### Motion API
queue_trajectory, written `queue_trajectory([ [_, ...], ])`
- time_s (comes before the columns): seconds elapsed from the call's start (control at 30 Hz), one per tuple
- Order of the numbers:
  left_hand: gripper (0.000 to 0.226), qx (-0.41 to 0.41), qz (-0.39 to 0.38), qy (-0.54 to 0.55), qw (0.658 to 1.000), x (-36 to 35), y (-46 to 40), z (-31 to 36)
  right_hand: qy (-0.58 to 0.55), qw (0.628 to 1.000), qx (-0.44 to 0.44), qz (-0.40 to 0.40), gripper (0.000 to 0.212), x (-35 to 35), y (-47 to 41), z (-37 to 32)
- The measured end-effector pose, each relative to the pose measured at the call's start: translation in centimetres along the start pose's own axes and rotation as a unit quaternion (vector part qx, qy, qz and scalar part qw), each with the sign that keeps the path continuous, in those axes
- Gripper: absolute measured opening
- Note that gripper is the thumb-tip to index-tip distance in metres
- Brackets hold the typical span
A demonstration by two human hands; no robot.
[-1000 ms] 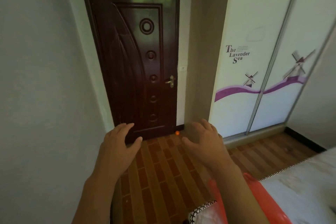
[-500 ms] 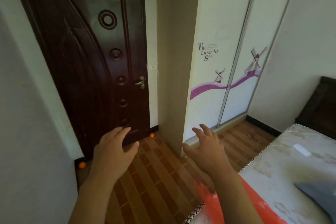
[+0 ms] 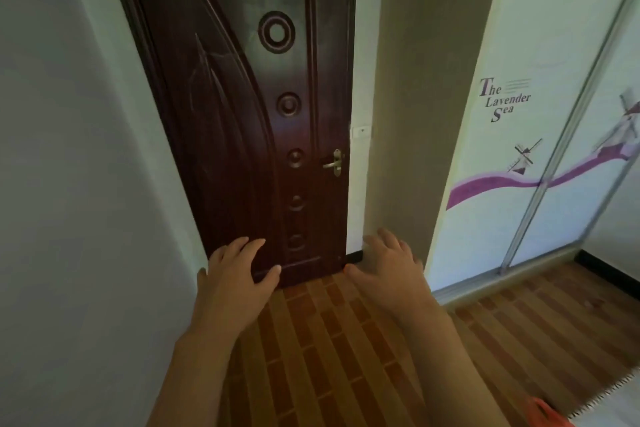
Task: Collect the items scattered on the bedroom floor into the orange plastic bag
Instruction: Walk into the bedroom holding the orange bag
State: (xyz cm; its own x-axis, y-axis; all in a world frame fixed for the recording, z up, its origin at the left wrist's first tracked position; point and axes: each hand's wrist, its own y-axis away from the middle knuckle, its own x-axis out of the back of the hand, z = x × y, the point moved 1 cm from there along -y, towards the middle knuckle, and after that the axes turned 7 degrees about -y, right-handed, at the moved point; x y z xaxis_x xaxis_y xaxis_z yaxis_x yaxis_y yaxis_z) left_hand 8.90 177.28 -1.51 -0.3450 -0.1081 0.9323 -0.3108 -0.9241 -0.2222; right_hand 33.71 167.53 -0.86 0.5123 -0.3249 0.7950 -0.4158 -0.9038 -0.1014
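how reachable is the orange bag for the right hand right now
Probably yes: the right hand is open and empty, and the orange bag lies close beside that forearm with nothing between them.

Two bare forearms show, without sleeves. The left hand [image 3: 239,284] wears no glove or ring. Neither does the right hand [image 3: 389,274].

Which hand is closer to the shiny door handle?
Right. The right hand hovers below the door handle, slightly to its right; the left hand hangs farther away, below and to its left.
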Motion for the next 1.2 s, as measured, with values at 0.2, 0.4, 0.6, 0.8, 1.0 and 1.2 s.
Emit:
queue_trajectory([
  [0.2,0.066,0.021,0.031,0.007,0.999,0.1,-9.3,-0.2,-0.004,0.999,0.046,-0.008,0.075,-0.6,-10.9,-1.4],
  [0.4,0.066,0.015,0.026,0.009,0.999,-2.0,-15.8,1.1,0.013,0.999,0.046,-0.013,0.076,-0.7,-17.8,-0.1],
  [0.6,0.067,-0.037,0.010,0.009,0.999,-4.8,-23.6,5.0,0.030,0.999,0.000,0.032,0.076,0.3,-22.8,2.8],
  [0.8,0.064,-0.123,-0.015,0.051,0.991,-9.2,-31.8,9.9,0.060,0.993,-0.069,0.080,0.076,1.8,-27.2,6.1],
  [1.0,0.063,-0.244,-0.039,0.097,0.964,-12.1,-40.3,15.2,0.090,0.974,-0.153,0.142,0.078,3.6,-31.1,7.8],
  [1.2,0.063,-0.341,-0.092,0.157,0.922,-14.8,-45.4,20.3,0.109,0.935,-0.271,0.202,0.078,5.4,-32.2,9.5],
])
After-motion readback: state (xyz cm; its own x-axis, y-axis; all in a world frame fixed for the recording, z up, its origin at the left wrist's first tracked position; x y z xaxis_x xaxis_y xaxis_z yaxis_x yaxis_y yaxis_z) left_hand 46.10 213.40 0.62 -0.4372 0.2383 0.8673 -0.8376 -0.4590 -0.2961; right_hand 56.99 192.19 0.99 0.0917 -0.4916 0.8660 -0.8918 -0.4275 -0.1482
